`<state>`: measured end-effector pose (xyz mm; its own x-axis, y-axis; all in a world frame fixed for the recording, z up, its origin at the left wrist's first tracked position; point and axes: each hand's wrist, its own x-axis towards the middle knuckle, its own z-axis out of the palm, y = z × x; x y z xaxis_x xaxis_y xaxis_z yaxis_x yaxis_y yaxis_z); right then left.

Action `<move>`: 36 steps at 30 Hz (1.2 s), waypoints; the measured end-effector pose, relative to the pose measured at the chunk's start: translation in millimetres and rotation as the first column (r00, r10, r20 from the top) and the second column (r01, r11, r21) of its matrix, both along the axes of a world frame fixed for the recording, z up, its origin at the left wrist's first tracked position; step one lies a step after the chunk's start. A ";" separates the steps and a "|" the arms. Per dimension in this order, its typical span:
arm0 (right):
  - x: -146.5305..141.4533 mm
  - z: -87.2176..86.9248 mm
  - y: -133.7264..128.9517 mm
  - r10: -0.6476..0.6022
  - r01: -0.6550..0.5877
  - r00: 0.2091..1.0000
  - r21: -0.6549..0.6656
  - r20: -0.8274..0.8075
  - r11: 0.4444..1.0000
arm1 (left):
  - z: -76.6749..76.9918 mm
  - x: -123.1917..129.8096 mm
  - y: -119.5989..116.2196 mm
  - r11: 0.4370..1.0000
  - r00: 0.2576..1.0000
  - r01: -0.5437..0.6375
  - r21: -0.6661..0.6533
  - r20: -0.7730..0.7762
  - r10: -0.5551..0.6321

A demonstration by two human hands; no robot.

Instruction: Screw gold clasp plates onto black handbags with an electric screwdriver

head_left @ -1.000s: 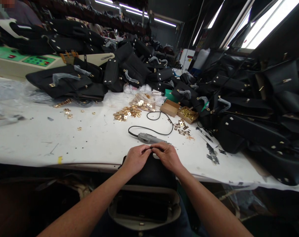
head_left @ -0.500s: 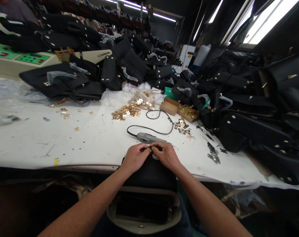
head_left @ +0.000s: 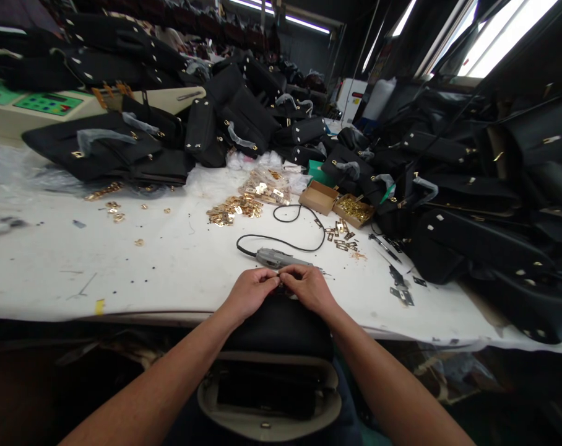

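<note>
A black bag with its pale-lined opening facing me lies against the table's front edge. At its far end, my left hand and my right hand meet, thumbs and fingertips pinched together. What sits between the fingertips is too small and hidden to name. Just beyond the hands lies a grey electric screwdriver, its black cord looping back across the white table.
Gold metal pieces are heaped mid-table. Behind them are an open cardboard box and a box of small gold parts. Black bags crowd the right side and back. Dark metal plates lie at the right.
The view has shifted slightly. Both hands remain together at the bag's far end, with the left fingers drawn a little closer together.
</note>
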<state>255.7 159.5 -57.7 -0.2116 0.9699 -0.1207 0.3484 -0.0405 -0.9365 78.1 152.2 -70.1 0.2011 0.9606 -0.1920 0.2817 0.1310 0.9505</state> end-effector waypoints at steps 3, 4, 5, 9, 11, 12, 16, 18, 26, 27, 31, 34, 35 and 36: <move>3.7 -0.4 0.9 -0.016 0.001 0.994 -0.138 -0.108 0.990 | -0.8 -0.5 -0.1 1.000 1.000 0.013 -0.002 0.014 -0.013; 4.9 -0.3 0.8 -0.021 -0.001 0.991 -0.158 -0.133 0.987 | -1.3 -0.5 -0.1 1.000 1.000 0.014 -0.003 0.017 -0.014; 5.8 -0.1 0.5 -0.017 -0.004 0.990 -0.150 -0.138 0.989 | -1.8 -0.4 0.1 1.000 1.000 0.014 -0.004 0.019 -0.014; 5.8 0.5 -1.0 0.020 -0.020 0.998 0.000 -0.061 1.000 | -3.2 -0.9 0.7 1.000 0.999 0.018 -0.008 0.038 -0.018; 4.3 -0.1 -1.8 0.015 -0.014 0.999 0.016 -0.049 1.000 | -3.0 -1.5 0.8 1.000 0.998 0.026 -0.010 0.054 -0.026; 3.6 -0.5 -2.2 0.007 -0.007 0.999 0.010 -0.048 1.000 | -2.6 -1.8 0.7 0.999 0.998 0.032 -0.011 0.061 -0.031; 2.0 -1.9 -3.8 -0.038 0.037 0.998 -0.018 -0.059 0.999 | -1.3 -3.9 -1.3 0.998 0.995 0.063 -0.010 0.079 -0.062; 2.0 -1.7 -4.4 -0.042 0.040 0.997 -0.040 -0.067 0.998 | -1.6 -5.1 -3.1 0.996 0.992 0.094 -0.002 0.090 -0.093; 3.8 -1.3 -4.6 -0.016 0.014 0.998 -0.043 -0.066 0.999 | -5.2 -4.9 -4.6 0.994 0.992 0.107 0.025 0.064 -0.108; 4.6 -2.0 -4.9 0.000 -0.003 0.998 -0.036 -0.070 0.999 | -5.6 -4.6 -4.0 0.995 0.993 0.100 0.024 0.060 -0.101; 6.9 -5.7 -6.6 0.075 -0.077 0.994 -0.011 -0.077 0.997 | -7.1 -3.8 -1.8 0.996 0.994 0.085 0.009 0.065 -0.085; 6.3 -6.9 -7.7 0.087 -0.087 0.994 0.000 -0.069 0.996 | -7.1 -3.2 -0.5 0.996 0.993 0.084 -0.005 0.079 -0.084; 5.8 -7.0 -7.8 0.083 -0.083 0.995 0.001 -0.064 0.997 | -6.6 -2.8 -0.2 0.996 0.993 0.084 -0.010 0.084 -0.083; 5.4 -7.1 -7.8 0.079 -0.079 0.995 0.001 -0.058 0.997 | -5.9 -2.3 0.0 0.996 0.993 0.084 -0.016 0.088 -0.082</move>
<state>261.1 151.7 -64.8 -0.2947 0.9496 -0.1071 0.2957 -0.0159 -0.9551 75.8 152.2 -76.0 0.2971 0.9360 -0.1888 0.2082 0.1295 0.9695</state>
